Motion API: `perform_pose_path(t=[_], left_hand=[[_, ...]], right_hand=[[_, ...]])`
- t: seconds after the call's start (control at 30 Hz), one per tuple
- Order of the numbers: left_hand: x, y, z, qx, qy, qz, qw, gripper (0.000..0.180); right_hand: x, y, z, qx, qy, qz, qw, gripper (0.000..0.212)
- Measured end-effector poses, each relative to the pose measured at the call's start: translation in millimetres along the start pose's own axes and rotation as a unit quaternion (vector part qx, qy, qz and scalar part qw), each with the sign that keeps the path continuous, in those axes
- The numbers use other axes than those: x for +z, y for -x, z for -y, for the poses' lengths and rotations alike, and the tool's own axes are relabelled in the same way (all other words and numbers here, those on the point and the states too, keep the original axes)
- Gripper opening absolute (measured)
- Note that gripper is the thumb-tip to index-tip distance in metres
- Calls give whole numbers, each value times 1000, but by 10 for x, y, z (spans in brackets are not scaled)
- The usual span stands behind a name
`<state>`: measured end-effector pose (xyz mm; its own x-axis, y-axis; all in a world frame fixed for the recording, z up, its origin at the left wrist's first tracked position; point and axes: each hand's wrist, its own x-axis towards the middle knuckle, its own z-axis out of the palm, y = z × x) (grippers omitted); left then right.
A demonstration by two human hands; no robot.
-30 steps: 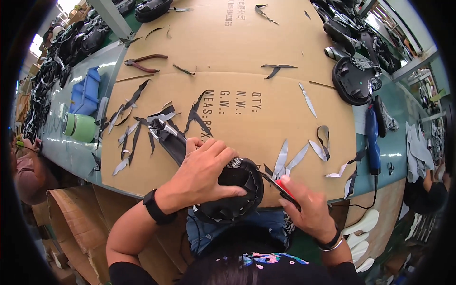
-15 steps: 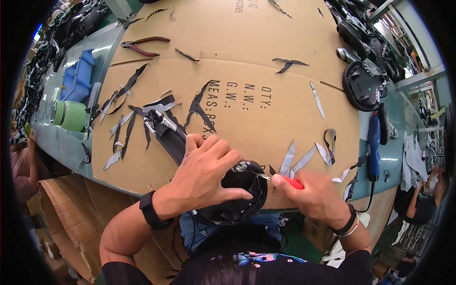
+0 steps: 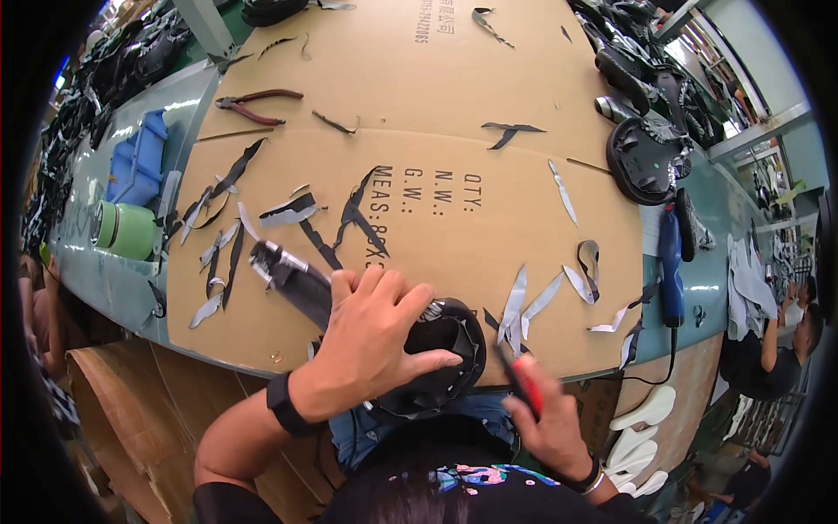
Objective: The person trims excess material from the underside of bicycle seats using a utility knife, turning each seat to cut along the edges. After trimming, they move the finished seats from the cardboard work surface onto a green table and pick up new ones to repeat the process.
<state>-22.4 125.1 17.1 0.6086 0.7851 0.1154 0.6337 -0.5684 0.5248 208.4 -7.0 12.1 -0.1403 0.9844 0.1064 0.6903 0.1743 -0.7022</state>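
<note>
Black saddle-shaped piece (image 3: 441, 384), middle hidden by left hand (image 3: 362, 336), slim red-and-black tool (image 3: 527, 384), motion-blurred, rounded black item (image 3: 272, 11), cropped at top edge

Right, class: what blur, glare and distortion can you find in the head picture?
In the head view, the right hand and red-handled tool look smeared, probably by motion; in the head view, white glare marks the green table; in the head view, the cardboard's near edge bows and the corners go black.

Teal bench (image 3: 105, 288) | cardboard sheet (image 3: 515, 201) (creased), blue bin (image 3: 138, 162), green jar (image 3: 129, 230) | on cardboard: pliers (image 3: 236, 103), strips (image 3: 352, 215)
</note>
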Motion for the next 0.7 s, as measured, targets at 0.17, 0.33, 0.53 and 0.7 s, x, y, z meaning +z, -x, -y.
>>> perform_pose_path(t=[0.17,0.33,0.53,0.7], left_hand=[[-63,108,-386,-70,-76,-25,994,59],[-41,171,-459,-88,-89,-43,991,54],[157,233,-308,-183,-65,-81,978,62],[215,158,-381,-246,-12,-108,963,58]], right_hand=[[196,-740,163,-18,-104,-119,987,62],[209,-830,200,-41,-126,-69,989,59],[-38,-673,37,110,-110,-71,985,46],[-59,-536,-154,221,-201,-96,950,43]])
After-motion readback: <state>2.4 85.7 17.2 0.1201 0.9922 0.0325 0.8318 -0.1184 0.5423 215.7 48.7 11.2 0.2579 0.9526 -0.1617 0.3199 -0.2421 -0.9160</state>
